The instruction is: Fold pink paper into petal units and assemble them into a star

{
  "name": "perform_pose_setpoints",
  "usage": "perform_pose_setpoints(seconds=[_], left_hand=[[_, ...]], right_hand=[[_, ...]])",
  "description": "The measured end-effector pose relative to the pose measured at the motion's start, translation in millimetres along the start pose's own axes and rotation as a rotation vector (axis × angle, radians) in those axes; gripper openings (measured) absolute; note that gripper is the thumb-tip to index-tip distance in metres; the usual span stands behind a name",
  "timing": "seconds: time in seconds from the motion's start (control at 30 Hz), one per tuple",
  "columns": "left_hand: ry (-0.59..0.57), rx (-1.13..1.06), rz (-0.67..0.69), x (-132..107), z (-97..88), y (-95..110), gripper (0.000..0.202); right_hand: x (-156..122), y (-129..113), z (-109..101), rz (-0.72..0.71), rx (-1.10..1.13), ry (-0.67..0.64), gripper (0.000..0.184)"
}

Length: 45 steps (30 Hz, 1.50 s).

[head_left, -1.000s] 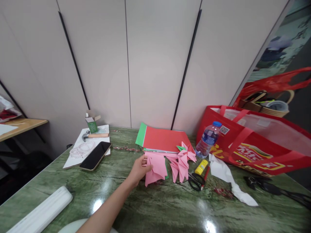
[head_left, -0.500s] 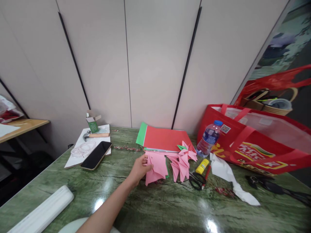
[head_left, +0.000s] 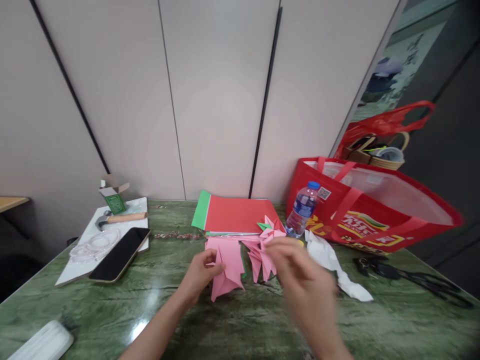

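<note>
My left hand pinches the left edge of a creased pink sheet of paper between thumb and fingers. Beneath that sheet a strip of green paper shows. My right hand is blurred by motion and hangs over the table right of the sheet. Its fingertips overlap some folded pink paper pieces in the view; whether they touch them or hold anything is unclear. Behind these lies a pink folded paper shape with a green piece. The glue stick and scissors are mostly hidden behind my right hand.
Red paper lies at the back beside green paper. On the right are a water bottle, a red bag, white tissue and a black tool. On the left are a phone, a hammer and an opened box.
My right hand has come into view from below, over the right side of the table. My left hand still grips the pink sheet. The whole view has shifted to the right.
</note>
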<state>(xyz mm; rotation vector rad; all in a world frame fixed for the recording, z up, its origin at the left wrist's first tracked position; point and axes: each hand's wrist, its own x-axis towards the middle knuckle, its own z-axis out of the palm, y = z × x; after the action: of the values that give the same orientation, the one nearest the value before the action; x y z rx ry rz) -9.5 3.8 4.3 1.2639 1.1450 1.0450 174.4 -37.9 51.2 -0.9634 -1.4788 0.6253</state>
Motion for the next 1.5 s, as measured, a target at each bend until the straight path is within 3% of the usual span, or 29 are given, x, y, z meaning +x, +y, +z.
perform_pose_setpoints(seconds=[0.1,0.27,0.4,0.57,0.7,0.97,1.33,1.5], left_hand=[[-0.027,-0.03,-0.043,-2.6,3.6,5.4,0.018],[-0.033,-0.012,-0.068,-3.3,7.5,6.4,0.02],[-0.048,0.073,-0.064,-2.2,9.6,2.5,0.031],[-0.084,0.036,-0.108,-0.3,10.6,5.8,0.022],[-0.032,0.102,-0.102,1.7,9.2,5.8,0.024],[0.053,0.074,-0.14,0.6,8.0,2.2,0.022],[0.06,0.075,-0.168,1.5,7.2,-0.5,0.022],[0.046,0.095,-0.138,0.3,10.0,3.4,0.021]], right_hand=[[-0.6,24.1,17.9,0.121,-0.007,-0.075,0.004],[-3.0,56.3,37.5,0.367,0.13,-0.233,0.012],[-3.2,61.4,39.1,0.48,0.25,-0.284,0.013],[-1.3,66.0,37.0,0.551,0.259,-0.266,0.021],[-1.3,67.5,37.2,0.615,0.352,-0.297,0.024],[-4.6,70.2,40.6,0.633,0.427,-0.361,0.026],[-3.4,72.5,38.2,0.573,0.29,-0.433,0.018],[-5.7,72.8,43.7,0.556,0.274,-0.366,0.009]])
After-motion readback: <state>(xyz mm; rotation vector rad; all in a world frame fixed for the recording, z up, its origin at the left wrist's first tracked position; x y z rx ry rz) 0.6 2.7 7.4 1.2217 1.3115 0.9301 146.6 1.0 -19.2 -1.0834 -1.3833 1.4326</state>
